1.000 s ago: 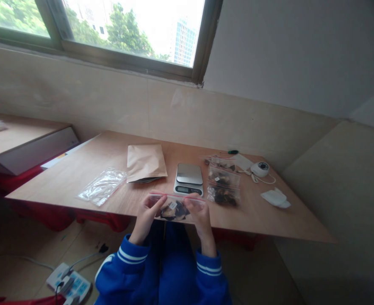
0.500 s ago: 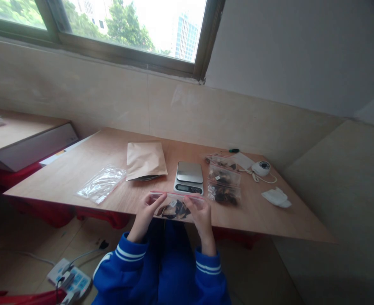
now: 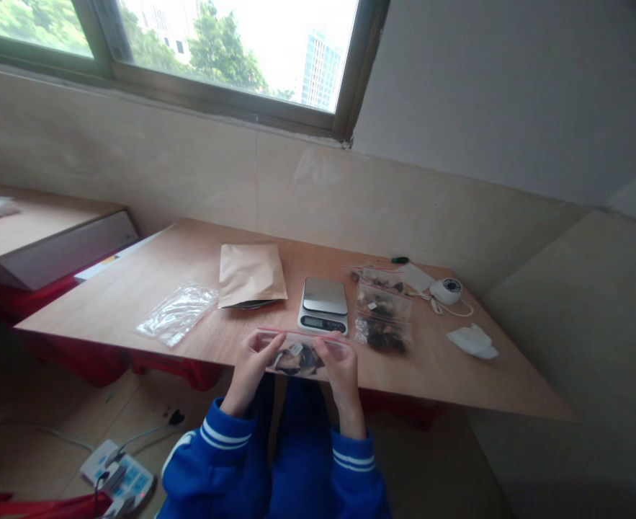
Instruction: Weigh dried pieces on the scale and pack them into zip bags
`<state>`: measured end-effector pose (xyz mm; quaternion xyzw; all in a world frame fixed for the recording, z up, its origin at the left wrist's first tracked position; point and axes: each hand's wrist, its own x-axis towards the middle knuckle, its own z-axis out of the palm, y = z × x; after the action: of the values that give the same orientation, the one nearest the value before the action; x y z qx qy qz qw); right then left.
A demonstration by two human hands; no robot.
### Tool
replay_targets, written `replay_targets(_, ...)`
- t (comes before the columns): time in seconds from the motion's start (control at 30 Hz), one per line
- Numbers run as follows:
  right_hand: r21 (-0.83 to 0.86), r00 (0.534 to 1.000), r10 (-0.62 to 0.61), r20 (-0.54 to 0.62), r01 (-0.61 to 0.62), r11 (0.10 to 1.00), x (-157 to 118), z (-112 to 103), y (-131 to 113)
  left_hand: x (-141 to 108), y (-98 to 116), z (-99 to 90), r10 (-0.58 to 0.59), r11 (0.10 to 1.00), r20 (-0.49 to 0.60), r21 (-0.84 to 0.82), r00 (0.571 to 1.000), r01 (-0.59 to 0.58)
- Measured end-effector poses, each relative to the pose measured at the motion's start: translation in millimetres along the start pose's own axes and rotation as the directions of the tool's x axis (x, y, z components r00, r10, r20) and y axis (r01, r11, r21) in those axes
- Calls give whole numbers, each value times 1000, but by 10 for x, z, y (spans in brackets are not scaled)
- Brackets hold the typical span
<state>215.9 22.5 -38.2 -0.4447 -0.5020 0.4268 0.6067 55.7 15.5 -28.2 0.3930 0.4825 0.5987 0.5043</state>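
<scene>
Both my hands hold one clear zip bag [image 3: 299,352] with a red seal strip and dark dried pieces inside, at the near edge of the wooden table [image 3: 134,288]. My left hand [image 3: 251,367] pinches its left end and my right hand [image 3: 341,369] grips its right end. Just behind the bag sits a small digital kitchen scale [image 3: 323,305] with nothing on its plate. To the right of the scale lie filled zip bags [image 3: 382,318] with the same dark contents.
A brown paper pouch [image 3: 251,274] lies left of the scale, with a pile of unfilled clear bags [image 3: 178,314] further left. A white round device [image 3: 446,290], a folded white tissue [image 3: 472,341] and a green pen [image 3: 400,259] sit at the right. A power strip [image 3: 117,479] lies on the floor.
The view shifted slightly. My hands keep the same hold on the bag at the table's near edge.
</scene>
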Motion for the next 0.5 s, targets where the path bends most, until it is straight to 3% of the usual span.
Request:
replay_targets(0.23, 126, 986, 84, 145, -103, 987, -18, -27, -22, -14, 8, 1, -37, 999, 142, -30, 989, 42)
replay_targets(0.5, 87, 979, 23, 203, -42, 995, -10, -48, -38, -35, 76, 4, -64, 998, 89, 10, 994, 63)
